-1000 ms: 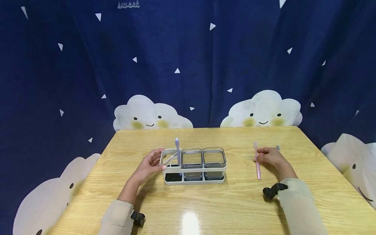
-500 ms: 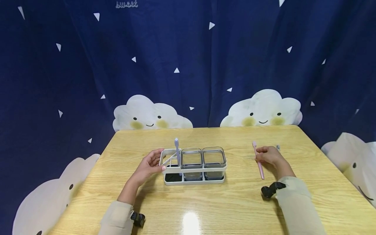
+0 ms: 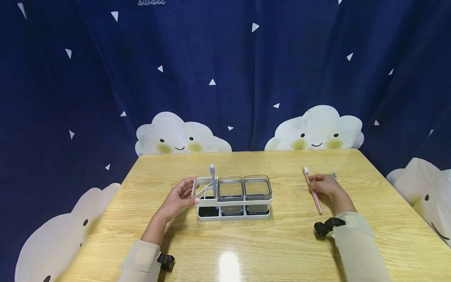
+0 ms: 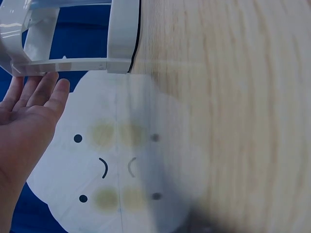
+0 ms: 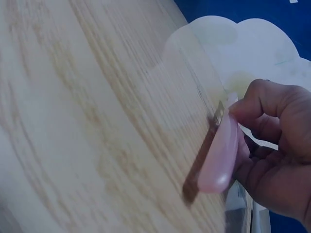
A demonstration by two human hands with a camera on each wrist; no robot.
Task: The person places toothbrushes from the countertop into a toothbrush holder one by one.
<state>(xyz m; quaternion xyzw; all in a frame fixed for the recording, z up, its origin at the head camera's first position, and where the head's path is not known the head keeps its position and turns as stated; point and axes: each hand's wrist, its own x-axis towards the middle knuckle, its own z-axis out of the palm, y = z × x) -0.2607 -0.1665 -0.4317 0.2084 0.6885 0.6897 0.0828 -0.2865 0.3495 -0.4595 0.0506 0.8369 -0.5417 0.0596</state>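
Observation:
My left hand point(image 3: 179, 199) holds the left end of a white toothbrush holder point(image 3: 234, 218), its thumb at the front rail and its fingers at the side and back. In the left wrist view, the fingertips point(image 4: 60, 87) meet the holder's edge. A lavender toothbrush point(image 3: 213, 178) stands upright in the holder's left part, and two clear square cups point(image 3: 230, 192) fill the rest. To the right, my right hand point(image 3: 327, 186) pinches a pink toothbrush point(image 3: 316, 201) between thumb and finger, the bristle end pointing away. The right wrist view shows its rounded handle point(image 5: 221, 160) close over the table.
Behind the right hand, the head of another toothbrush point(image 3: 335, 175) shows, bluish-grey and mostly hidden. Everything stands on a light wooden table point(image 3: 275, 246). A dark blue curtain point(image 3: 197, 47) with white clouds hangs beyond the far edge.
The pink toothbrush has swung in the right hand: its handle end went right, its head slightly left and away, and it has rolled. The left hand and holder stay where they were.

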